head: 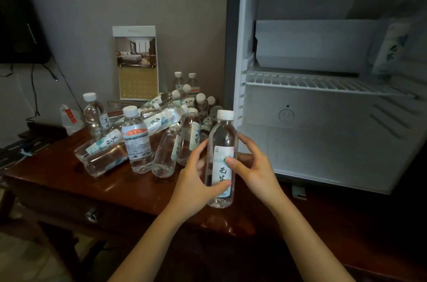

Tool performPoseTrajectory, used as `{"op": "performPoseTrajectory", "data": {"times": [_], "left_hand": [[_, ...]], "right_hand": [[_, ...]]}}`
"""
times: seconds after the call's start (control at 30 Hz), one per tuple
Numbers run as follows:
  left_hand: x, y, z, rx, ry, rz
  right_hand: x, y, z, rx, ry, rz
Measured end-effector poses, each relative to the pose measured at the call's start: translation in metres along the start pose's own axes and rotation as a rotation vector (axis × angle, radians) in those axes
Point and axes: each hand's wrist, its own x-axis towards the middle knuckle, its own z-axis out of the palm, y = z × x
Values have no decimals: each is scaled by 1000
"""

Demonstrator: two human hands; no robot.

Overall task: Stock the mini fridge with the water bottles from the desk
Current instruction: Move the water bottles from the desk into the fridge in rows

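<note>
I hold one clear water bottle (222,134) with a white cap upright in front of me, over the desk's near edge. My left hand (194,180) grips its lower part and my right hand (251,166) grips it at the label. Several more bottles (138,143) stand or lie in a pile on the dark wooden desk (57,180) to the left. The mini fridge (323,143) stands open on the right, with a white wire shelf (300,83). One bottle (390,50) stands on that shelf at the far right.
A calendar card (137,62) leans against the wall behind the pile. A small white bag (70,120) sits at the desk's left back corner. Black cables (34,97) hang down the wall on the left. A drawer knob (92,214) sticks out below the desk's front edge.
</note>
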Motion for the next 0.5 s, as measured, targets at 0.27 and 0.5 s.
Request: {"op": "performPoseTrajectory", "data": {"times": [0.27,0.5], "left_hand": [[41,52,46,13,-12,265],[95,111,92,157,54,639]], "right_hand": [[1,-47,-54,51,216,-75],[0,-100,-114,-209,325,-243]]}}
